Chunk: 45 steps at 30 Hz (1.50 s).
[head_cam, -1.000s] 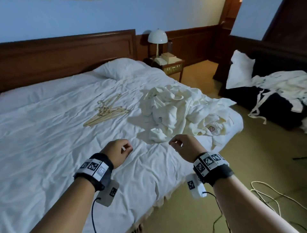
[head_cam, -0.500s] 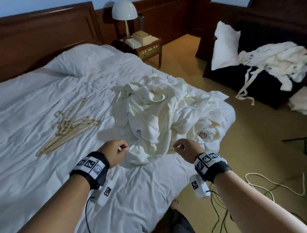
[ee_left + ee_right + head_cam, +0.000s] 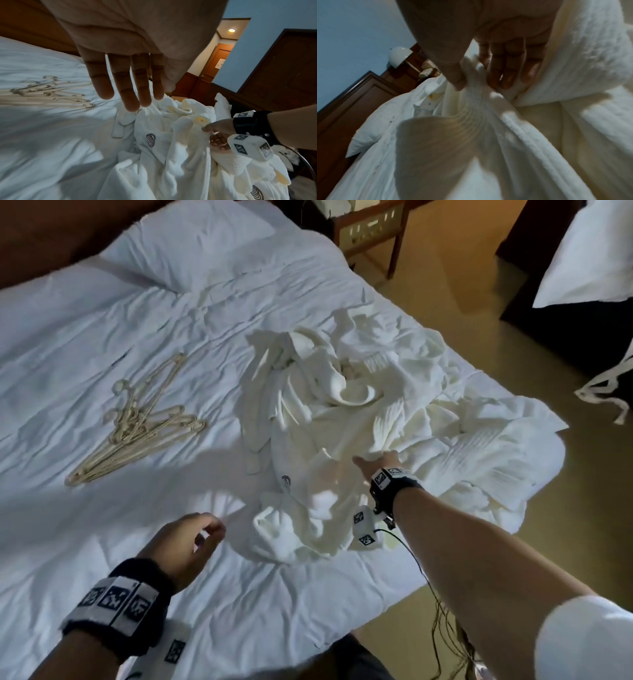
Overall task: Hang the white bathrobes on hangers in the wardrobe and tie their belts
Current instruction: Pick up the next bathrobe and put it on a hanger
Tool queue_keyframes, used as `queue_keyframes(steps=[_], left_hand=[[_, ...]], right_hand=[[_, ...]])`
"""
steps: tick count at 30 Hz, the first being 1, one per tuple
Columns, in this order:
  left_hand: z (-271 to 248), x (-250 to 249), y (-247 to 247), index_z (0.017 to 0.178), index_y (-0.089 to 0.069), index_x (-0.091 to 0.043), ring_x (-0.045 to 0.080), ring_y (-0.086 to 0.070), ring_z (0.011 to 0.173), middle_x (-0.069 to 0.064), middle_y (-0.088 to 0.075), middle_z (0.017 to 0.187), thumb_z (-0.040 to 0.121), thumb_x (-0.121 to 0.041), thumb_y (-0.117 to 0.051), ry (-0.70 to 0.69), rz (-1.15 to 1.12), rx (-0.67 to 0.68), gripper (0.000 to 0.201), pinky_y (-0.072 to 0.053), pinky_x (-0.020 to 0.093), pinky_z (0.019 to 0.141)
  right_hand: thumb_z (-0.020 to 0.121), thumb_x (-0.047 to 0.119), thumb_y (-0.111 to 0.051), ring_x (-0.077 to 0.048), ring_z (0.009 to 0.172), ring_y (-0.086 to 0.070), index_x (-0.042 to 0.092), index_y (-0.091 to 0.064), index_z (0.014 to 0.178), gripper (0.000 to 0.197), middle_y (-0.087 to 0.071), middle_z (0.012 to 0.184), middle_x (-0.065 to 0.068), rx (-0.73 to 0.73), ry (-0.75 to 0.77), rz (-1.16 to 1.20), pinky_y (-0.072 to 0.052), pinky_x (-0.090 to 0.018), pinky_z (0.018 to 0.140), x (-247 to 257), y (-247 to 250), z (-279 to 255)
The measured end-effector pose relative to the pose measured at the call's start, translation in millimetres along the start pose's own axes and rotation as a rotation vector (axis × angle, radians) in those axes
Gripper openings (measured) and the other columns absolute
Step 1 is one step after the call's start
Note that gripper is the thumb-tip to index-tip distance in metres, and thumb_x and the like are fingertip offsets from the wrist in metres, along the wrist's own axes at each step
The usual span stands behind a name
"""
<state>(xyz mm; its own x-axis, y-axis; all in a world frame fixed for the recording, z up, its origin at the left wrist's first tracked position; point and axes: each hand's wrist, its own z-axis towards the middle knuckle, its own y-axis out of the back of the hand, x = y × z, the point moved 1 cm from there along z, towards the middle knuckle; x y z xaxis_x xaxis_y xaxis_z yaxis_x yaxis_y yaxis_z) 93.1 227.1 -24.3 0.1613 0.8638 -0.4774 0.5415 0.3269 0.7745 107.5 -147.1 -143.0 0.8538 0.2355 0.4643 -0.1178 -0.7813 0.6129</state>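
White terry w/ a ribbed weave: the bathrobes (image 3: 346,419) lie in one crumpled heap on the right half of the bed (image 3: 85,330), spilling toward its near-right corner and edge, so tangled I can't tell how many there are. A dark oval crest (image 3: 286,483) shows on one fold near the heap's near-left side; flat belt ends (image 3: 120,128) stick out on the left of the pile. The right hand (image 3: 376,462) reaches into the heap's near side and pinches a bunch of robe fabric betw. thumb and fingers, cloth drawn into tight pleats at the grip. The left hand (image 3: 181,542) hovers over the bare sheet just left of the pile, holding nothing; head view shows fingers loosely bent, thumb near fingertips. Pale wooden hangers (image 3: 137,426) lie stacked on the sheet, well left of the robes, hooks pointing far-left. Left wrist view adds what the head view lacks: the left fingers (image 3: 130,83) hang straight and slightly apart above the robes, a second crest shows at the bottom right of the pile, and a door w/ a ceiling light sits far right. Right wrist view alone shows the pinch close up (image 3: 465,75), thumb pressed on the gathered cloth, plus a white dome lamp (image 3: 399,56) by the dark headboard (image 3: 351,97). Head view alone shows a pillow (image 3: 195,244) at the far end, a nightstand (image 3: 373,231) beyond the bed, and tan floor (image 3: 513,344) on the right.
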Motion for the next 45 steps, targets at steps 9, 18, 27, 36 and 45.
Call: queue_keyframes(steps=[9, 18, 27, 36, 45], left_hand=[[4.6, -6.1, -17.0, 0.115, -0.049, -0.040, 0.003, -0.061, 0.082, -0.004, -0.057, 0.116, 0.091, -0.024, -0.059, 0.044, -0.087, -0.005, 0.031, -0.044, 0.015, 0.072], [36.7, -44.2, -28.3, 0.133, -0.044, -0.047, 0.013, -0.016, 0.142, -0.015, -0.017, 0.155, 0.081, -0.044, -0.047, -0.269, 0.333, 0.206, 0.052, -0.016, 0.031, 0.116], [-55.0, 42.9, 10.4, 0.079, -0.070, -0.023, 0.018, -0.068, 0.079, -0.007, -0.072, 0.078, 0.067, -0.035, -0.045, -0.198, -0.150, 0.025, 0.031, -0.053, 0.030, 0.068], [-295.5, 258.3, 111.9, 0.075, -0.072, -0.019, 0.028, -0.067, 0.077, 0.012, -0.071, 0.079, 0.045, -0.062, -0.047, 0.361, -0.362, -0.261, 0.058, -0.048, 0.036, 0.067], [-454.1, 344.9, 165.6, 0.092, -0.069, -0.014, 0.028, -0.066, 0.087, 0.010, -0.069, 0.091, 0.057, -0.057, -0.055, 0.479, -0.425, -0.529, 0.058, -0.050, 0.049, 0.081]], right_hand=[[0.090, 0.020, -0.042, -0.032, 0.111, -0.056, 0.019, -0.046, 0.137, 0.047, -0.058, 0.125, -0.013, -0.061, 0.497, -0.189, -0.042, -0.032, 0.088, 31.0, -3.2, -56.0], [0.082, 0.027, -0.045, -0.027, 0.055, -0.050, 0.023, -0.053, 0.113, 0.032, -0.050, 0.092, -0.009, 0.385, 1.405, -0.562, -0.040, -0.025, 0.050, -13.4, -33.8, -207.8], [0.085, 0.057, -0.034, -0.031, 0.095, -0.058, 0.017, -0.056, 0.123, 0.060, -0.053, 0.113, -0.007, 0.343, 1.090, -0.597, -0.042, -0.032, 0.079, 17.3, -80.0, -260.6], [0.102, 0.034, -0.043, -0.029, 0.093, -0.060, 0.012, -0.054, 0.118, 0.029, -0.065, 0.105, -0.015, 0.759, 1.289, -0.506, -0.038, -0.029, 0.073, 100.5, -265.8, -428.8], [0.101, 0.030, -0.045, -0.015, 0.082, -0.053, 0.014, -0.058, 0.110, 0.023, -0.060, 0.092, -0.001, 0.969, 1.485, -0.437, -0.036, -0.025, 0.072, 138.8, -377.0, -563.8]])
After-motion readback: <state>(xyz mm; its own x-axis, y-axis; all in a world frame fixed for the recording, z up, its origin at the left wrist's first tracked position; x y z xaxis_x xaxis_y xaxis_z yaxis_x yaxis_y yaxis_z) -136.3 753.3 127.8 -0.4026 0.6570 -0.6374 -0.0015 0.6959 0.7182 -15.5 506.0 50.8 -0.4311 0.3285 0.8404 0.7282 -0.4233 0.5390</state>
